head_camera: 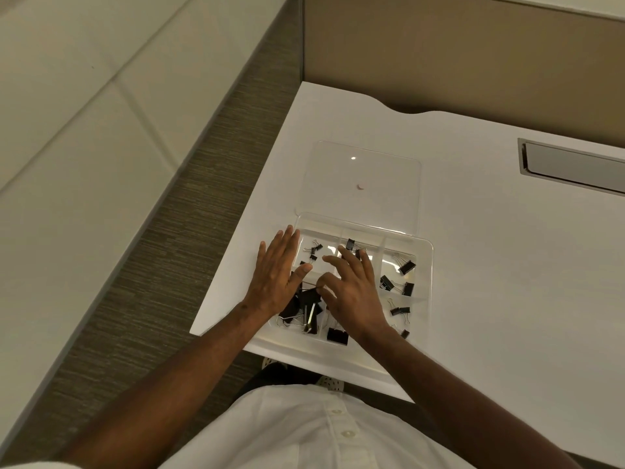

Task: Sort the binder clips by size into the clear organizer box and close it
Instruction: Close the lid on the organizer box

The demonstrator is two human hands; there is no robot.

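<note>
The clear organizer box (424, 245) lies open on the white desk (490, 299), its lid (362, 184) folded flat behind it. Black binder clips lie in several compartments: tiny ones (314, 250) at the back left, large ones (302, 309) at the front left, medium ones (397, 282) on the right. My left hand (277, 275) rests flat with straight fingers on the box's left edge. My right hand (351, 292) hovers over the middle compartments with spread fingers, its thumb and forefinger pinching the wire handle of a large clip (309, 297).
A metal cable tray (571, 167) is set into the desk at the back right. The desk's left edge runs close beside the box, with a carpeted floor (162, 265) and a partition wall beyond. My shirt fills the bottom of the view.
</note>
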